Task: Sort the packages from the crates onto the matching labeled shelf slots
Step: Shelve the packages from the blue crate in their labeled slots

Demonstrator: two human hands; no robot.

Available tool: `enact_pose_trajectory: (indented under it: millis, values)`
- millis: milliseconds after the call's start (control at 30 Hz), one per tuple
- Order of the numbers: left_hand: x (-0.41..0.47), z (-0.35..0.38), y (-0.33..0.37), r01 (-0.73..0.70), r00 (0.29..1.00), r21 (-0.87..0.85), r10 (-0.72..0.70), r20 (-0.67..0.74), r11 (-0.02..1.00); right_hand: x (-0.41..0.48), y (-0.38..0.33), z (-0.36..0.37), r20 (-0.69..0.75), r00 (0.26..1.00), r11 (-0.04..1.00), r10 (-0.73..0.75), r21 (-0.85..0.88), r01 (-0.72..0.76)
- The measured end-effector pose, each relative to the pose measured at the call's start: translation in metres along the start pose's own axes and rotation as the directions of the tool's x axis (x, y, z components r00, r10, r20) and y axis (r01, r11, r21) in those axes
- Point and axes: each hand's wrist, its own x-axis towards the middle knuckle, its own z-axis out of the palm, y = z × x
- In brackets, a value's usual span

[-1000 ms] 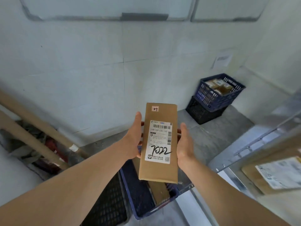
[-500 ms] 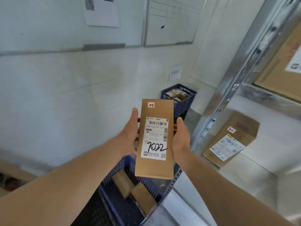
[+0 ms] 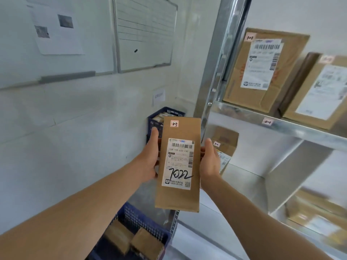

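From the head camera, a slim brown package stood upright in mid-air in front of the person, held between both hands. The left hand gripped its left edge with the thumb along the side and the fingers curled behind, and the right hand clasped the right edge in the same way. The package's white shipping label faced the camera with "7022" handwritten on it, and a small tag near the top appeared to read "2-3". Just right of it rose the metal shelf unit, whose middle shelf edge carried a slot tag marked "2-1". On the upper shelf a large box tagged "1-1" leaned beside a second box whose tag was too blurred to read. On the middle shelf, partly behind the right hand, stood a smaller box tagged "2-1". Blurred boxes lay on the lower shelf. Below the package sat a blue crate holding brown parcels, and a second blue crate with parcels stood against the far wall. A whiteboard and a paper sheet hung on the wall.
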Motion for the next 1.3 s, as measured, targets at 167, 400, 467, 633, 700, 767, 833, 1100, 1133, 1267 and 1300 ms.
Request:
enact_pose_trajectory:
  millis: [167,400,467,633,700,767,833,1100,1133,1267,1300]
  values:
    - [-0.007,0.035,0.003,0.002,0.997,0.025,-0.004,0.082,1.000,0.006,-0.003,-0.036,-0.099,0.994,0.999,-0.042,-0.016,0.040]
    - [-0.019,0.086,0.000,0.030,0.987,0.060,-0.039,0.155,0.998,0.000,-0.015,-0.089,-0.203,0.976,0.997,-0.079,-0.041,0.072]
    - [-0.027,0.105,-0.003,0.027,0.986,0.069,-0.038,0.165,0.997,0.000,-0.015,-0.110,-0.244,0.966,0.996,-0.086,-0.052,0.075]
    - [-0.043,0.155,-0.014,0.050,0.964,0.094,-0.073,0.257,0.994,-0.009,-0.019,-0.162,-0.322,0.943,0.995,-0.088,-0.066,0.070]
    - [-0.045,0.176,-0.020,0.068,0.951,0.108,-0.097,0.293,0.992,-0.013,-0.020,-0.185,-0.351,0.932,0.995,-0.089,-0.069,0.069]
    - [-0.052,0.198,-0.026,0.056,0.938,0.117,-0.093,0.334,0.991,-0.017,-0.022,-0.208,-0.383,0.919,0.994,-0.092,-0.084,0.064]
    - [-0.064,0.220,-0.030,0.043,0.932,0.126,-0.085,0.351,0.991,-0.020,-0.024,-0.233,-0.422,0.902,0.994,-0.092,-0.097,0.056]
    - [-0.094,0.303,-0.053,-0.009,0.883,0.180,-0.076,0.463,0.984,-0.031,-0.026,-0.328,-0.558,0.821,0.991,-0.117,-0.115,0.063]
    - [-0.097,0.313,-0.056,-0.014,0.878,0.178,-0.073,0.473,0.984,-0.033,-0.026,-0.338,-0.570,0.814,0.992,-0.111,-0.109,0.060]
    - [-0.114,0.346,-0.064,-0.049,0.844,0.199,-0.066,0.533,0.979,-0.041,-0.028,-0.376,-0.617,0.779,0.993,-0.113,-0.099,0.066]
    - [-0.117,0.354,-0.066,-0.054,0.833,0.205,-0.069,0.549,0.977,-0.043,-0.029,-0.385,-0.631,0.767,0.993,-0.116,-0.101,0.067]
